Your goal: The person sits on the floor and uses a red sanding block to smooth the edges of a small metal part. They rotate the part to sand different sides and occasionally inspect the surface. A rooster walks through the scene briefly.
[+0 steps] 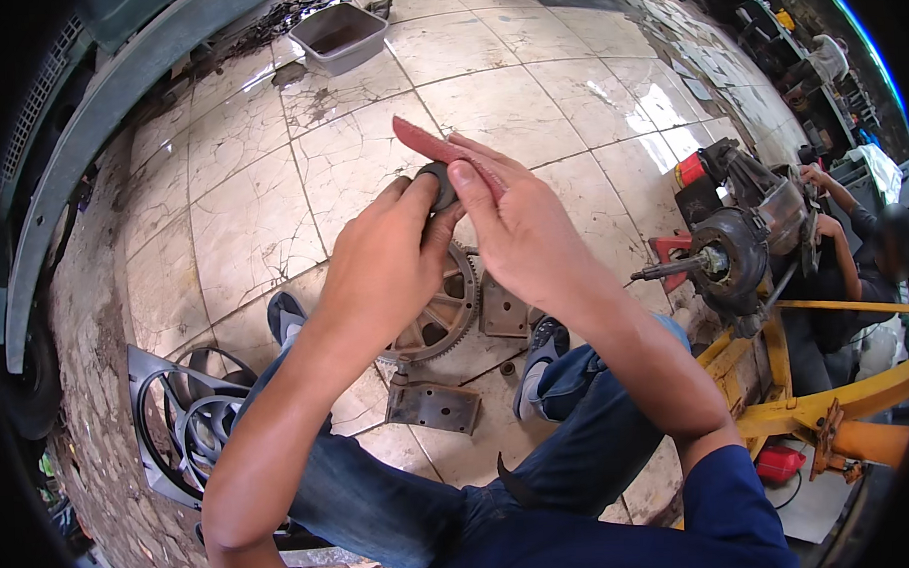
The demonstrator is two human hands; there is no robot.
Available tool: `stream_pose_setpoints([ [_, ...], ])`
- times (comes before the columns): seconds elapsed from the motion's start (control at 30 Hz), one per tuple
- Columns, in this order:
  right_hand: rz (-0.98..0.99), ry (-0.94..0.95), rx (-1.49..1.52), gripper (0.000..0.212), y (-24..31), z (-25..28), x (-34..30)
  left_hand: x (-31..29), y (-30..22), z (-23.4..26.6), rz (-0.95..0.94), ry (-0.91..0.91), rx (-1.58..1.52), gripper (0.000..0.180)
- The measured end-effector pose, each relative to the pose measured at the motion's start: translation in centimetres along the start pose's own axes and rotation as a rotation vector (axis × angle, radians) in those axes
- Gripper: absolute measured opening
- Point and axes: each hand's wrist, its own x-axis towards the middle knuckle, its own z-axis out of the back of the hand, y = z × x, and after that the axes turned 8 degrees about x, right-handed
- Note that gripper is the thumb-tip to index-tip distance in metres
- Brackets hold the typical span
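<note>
My left hand (385, 254) is closed, fingers and thumb pinching a small dark round metal part (439, 184). A reddish-brown strip of sandpaper (428, 143) is gripped in my right hand (529, 233), thumb on top and fingers beneath. The strip angles up to the left and meets the dark part, or nearly so; its contact side is hidden. Both hands are held close together above my knees. Below them on the floor lies a toothed flywheel (454, 319), partly covered by my left hand and arm. Rectangular metal blocks (434, 407) with holes sit beside it.
A grey basin (355, 59) of dark liquid stands on the tiles ahead. Black rings and belts (194, 423) lie at left. To the right, a greasy gearbox (739, 254) with a protruding shaft sits by a yellow steel frame (829, 399); another person's hand (826, 227) touches it.
</note>
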Motion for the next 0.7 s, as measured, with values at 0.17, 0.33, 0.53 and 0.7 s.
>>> stream_pose_setpoints([
  [0.17,0.174,-0.052,-0.258,0.038,0.3,-0.8,-0.2,1.6,1.5,0.7,0.183,0.015,-0.15,0.025],
  [0.33,0.108,-0.004,-0.224,0.039,0.2,-0.7,-0.2,-0.8,-0.7,0.0,0.092,0.002,-0.234,0.022],
  [0.53,0.098,0.032,-0.243,0.04,-0.2,-0.1,-0.7,1.1,1.2,0.0,0.174,-0.006,-0.332,0.018],
  [0.7,0.075,0.004,-0.261,0.041,0.3,-0.3,-0.1,0.1,0.0,0.1,0.126,-0.022,-0.27,0.017],
])
